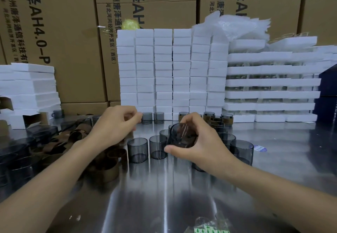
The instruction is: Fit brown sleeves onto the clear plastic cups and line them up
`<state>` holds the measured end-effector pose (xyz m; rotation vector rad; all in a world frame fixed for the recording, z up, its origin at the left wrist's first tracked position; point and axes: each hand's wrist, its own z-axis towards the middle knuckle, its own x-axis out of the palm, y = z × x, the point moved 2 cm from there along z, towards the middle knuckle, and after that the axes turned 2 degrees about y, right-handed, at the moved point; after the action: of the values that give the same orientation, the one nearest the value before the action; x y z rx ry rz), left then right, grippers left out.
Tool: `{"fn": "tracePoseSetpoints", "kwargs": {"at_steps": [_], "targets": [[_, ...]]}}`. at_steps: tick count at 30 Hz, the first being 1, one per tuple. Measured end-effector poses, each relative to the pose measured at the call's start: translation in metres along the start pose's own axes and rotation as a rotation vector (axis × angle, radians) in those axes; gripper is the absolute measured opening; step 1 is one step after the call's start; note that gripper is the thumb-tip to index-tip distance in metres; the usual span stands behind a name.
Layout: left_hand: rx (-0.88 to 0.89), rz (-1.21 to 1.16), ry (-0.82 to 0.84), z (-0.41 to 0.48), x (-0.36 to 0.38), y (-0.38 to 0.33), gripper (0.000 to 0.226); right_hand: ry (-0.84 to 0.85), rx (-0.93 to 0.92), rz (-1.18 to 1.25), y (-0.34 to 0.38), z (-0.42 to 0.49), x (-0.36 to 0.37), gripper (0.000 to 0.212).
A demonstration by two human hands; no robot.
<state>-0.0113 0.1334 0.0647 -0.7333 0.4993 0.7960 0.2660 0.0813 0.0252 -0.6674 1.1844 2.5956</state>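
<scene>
One tilted cup (182, 136) in right hand (198, 147), over table (164, 196).

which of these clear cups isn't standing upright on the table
The held cup in the right hand: it is lifted and tilted, while the neighbouring cups stand upright on the table.

Both bare forearms come in from the 2 bottom corners and angle toward the middle of the frame, kind of an upside-down V. Left hand (114, 125) sits a bit left of centre, back of the hand facing up, fingers curled in toward the thumb; honestly can't tell if it's pinching anything. Right hand (198, 147) is just right of centre and slightly lower, wrapped round a tilted cup (180, 136), thumb under its lower edge, fingers curled over the top.
</scene>
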Motion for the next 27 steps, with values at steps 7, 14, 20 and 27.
{"fn": "tracePoseSetpoints", "kwargs": {"at_steps": [7, 14, 20, 27], "targets": [[-0.11, 0.165, 0.375, 0.005, 0.001, 0.032, 0.007, 0.301, -0.101, -0.26, -0.004, -0.007, 0.023, 0.047], [-0.222, 0.263, 0.655, 0.004, -0.025, 0.038, 0.019, 0.459, -0.08, -0.364, -0.011, -0.009, 0.024, 0.041], [-0.159, 0.431, 0.652, 0.002, -0.009, 0.043, 0.005, 0.472, -0.093, -0.38, -0.015, -0.008, 0.025, 0.043], [-0.092, 0.467, 0.172, 0.01, -0.026, 0.043, 0.011, 0.477, -0.094, -0.421, -0.013, -0.01, 0.024, 0.043]]}}
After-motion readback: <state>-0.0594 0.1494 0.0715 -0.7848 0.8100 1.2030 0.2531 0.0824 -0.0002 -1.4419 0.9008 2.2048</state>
